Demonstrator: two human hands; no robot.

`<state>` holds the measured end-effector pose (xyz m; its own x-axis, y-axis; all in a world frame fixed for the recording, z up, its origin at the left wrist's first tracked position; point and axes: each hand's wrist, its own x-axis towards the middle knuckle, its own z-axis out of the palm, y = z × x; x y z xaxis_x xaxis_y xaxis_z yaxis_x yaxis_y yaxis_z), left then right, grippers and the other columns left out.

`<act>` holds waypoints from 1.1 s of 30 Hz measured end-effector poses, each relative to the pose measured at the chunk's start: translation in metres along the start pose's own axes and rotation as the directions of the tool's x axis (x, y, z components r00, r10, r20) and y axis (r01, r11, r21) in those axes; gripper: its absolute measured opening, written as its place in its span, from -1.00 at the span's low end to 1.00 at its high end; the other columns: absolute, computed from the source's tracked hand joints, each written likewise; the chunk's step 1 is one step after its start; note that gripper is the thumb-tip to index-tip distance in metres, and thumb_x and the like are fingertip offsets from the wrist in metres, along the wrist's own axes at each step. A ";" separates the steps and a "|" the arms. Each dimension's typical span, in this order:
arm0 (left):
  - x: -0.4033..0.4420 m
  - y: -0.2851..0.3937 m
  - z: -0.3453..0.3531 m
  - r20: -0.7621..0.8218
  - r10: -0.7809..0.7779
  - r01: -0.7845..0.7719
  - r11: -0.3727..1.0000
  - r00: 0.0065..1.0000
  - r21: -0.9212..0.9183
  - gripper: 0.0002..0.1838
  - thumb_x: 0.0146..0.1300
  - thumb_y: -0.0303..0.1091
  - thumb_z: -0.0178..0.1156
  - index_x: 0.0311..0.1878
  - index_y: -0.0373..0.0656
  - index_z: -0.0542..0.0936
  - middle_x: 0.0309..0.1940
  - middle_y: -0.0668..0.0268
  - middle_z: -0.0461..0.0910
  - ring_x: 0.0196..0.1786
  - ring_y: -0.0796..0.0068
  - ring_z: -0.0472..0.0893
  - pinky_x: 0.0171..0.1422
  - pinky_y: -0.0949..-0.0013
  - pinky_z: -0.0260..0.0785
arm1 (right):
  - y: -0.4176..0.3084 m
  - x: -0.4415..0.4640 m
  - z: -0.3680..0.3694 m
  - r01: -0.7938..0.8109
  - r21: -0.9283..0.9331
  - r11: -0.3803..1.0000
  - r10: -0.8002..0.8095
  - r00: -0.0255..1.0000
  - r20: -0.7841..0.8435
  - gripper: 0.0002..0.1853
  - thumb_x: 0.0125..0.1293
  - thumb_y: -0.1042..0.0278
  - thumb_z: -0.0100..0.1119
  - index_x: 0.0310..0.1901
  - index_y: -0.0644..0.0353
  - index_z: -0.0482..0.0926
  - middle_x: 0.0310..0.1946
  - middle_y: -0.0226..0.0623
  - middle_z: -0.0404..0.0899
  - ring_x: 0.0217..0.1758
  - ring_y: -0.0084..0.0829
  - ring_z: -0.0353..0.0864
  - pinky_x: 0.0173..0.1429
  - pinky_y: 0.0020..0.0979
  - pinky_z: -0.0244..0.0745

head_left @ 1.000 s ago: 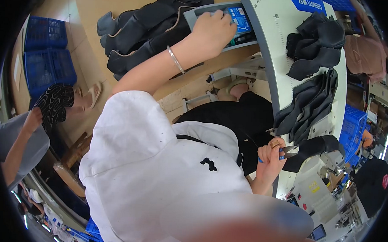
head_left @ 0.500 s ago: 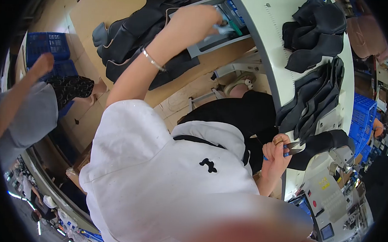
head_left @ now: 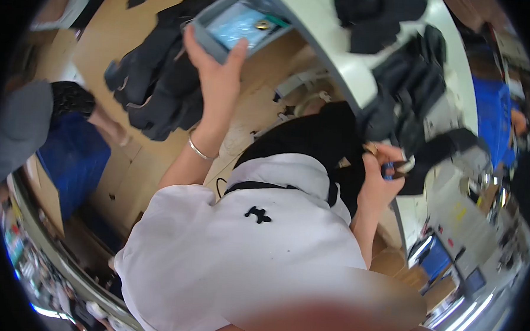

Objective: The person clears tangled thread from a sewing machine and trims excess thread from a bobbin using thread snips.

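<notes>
My left hand (head_left: 218, 75), with a bracelet on its wrist, is at the front of a pulled-out grey drawer (head_left: 210, 43). Its thumb and fingers are spread and touch the drawer's front wall. Inside the drawer lie a clear plastic bag (head_left: 235, 29), a small round brass-coloured piece (head_left: 262, 24) and a green item (head_left: 277, 20). By the white table's edge, my right hand (head_left: 378, 179) is closed around small scissors (head_left: 395, 169) with blue handles. A small brownish piece (head_left: 370, 149) shows at its fingertips; what it is I cannot make out.
Black cut pieces (head_left: 404, 83) lie in piles on the white table (head_left: 319, 14). More black pieces (head_left: 162, 72) cover part of the brown table at left. A machine (head_left: 457, 233) stands at right. Blue crates (head_left: 76, 163) and another person (head_left: 24, 125) are at left.
My left hand has come back from inside the drawer to its front wall, and the brass-coloured piece now shows in it. My right hand still holds the scissors. The whole view has shifted.
</notes>
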<state>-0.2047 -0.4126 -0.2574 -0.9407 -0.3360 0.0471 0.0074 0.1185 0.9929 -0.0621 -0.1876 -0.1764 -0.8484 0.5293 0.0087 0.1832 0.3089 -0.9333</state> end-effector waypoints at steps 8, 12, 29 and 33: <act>0.028 0.005 0.093 0.073 -0.023 0.056 0.868 0.997 -0.494 -0.15 0.33 -0.33 0.10 0.44 -0.24 -0.28 0.39 0.13 -0.04 0.37 0.35 0.11 0.42 0.37 -0.06 | 0.002 0.000 -0.020 0.222 -0.033 0.974 -0.225 0.968 -0.114 -0.76 -0.02 0.58 0.38 -0.27 0.19 0.58 -0.65 -0.63 0.20 -0.60 -0.79 0.05 -0.49 -0.67 -0.06; 0.040 0.001 0.137 0.067 0.066 -0.021 0.853 0.996 -0.522 -0.15 0.36 -0.28 0.07 0.44 -0.24 -0.32 0.39 0.11 -0.05 0.37 0.31 0.12 0.43 0.34 -0.04 | 0.006 -0.005 -0.030 0.275 -0.025 0.961 -0.275 0.945 -0.175 -0.76 -0.01 0.58 0.38 -0.27 0.20 0.57 -0.65 -0.61 0.25 -0.61 -0.78 0.06 -0.50 -0.68 -0.05; -0.147 0.097 0.110 0.846 0.089 0.368 0.873 0.525 -0.321 -0.64 0.05 -0.65 0.27 -0.02 -0.33 0.57 -0.22 0.27 0.63 -0.17 0.51 0.60 -0.05 0.48 0.45 | 0.020 -0.016 -0.065 0.234 -0.346 0.909 -0.331 0.909 -0.254 -0.75 -0.05 0.50 0.42 -0.29 0.13 0.60 -0.67 -0.44 0.35 -0.65 -0.59 0.29 -0.56 -0.59 0.15; -0.138 0.095 0.111 0.764 0.333 -0.161 0.942 0.553 -0.295 -0.62 -0.04 -0.70 0.31 -0.07 -0.33 0.61 -0.18 0.21 0.64 -0.15 0.52 0.59 -0.05 0.52 0.44 | 0.025 -0.024 -0.093 0.294 -0.161 0.942 -0.330 0.894 -0.303 -0.87 0.07 0.67 0.27 -0.33 0.26 0.61 -0.52 -0.37 0.54 -0.57 -0.65 0.36 -0.51 -0.63 0.18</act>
<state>-0.1113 -0.2513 -0.1820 -0.7766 0.5673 0.2738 0.2583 -0.1097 0.9598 0.0089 -0.1188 -0.1665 -0.6687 0.6102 0.4248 0.0030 0.5735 -0.8192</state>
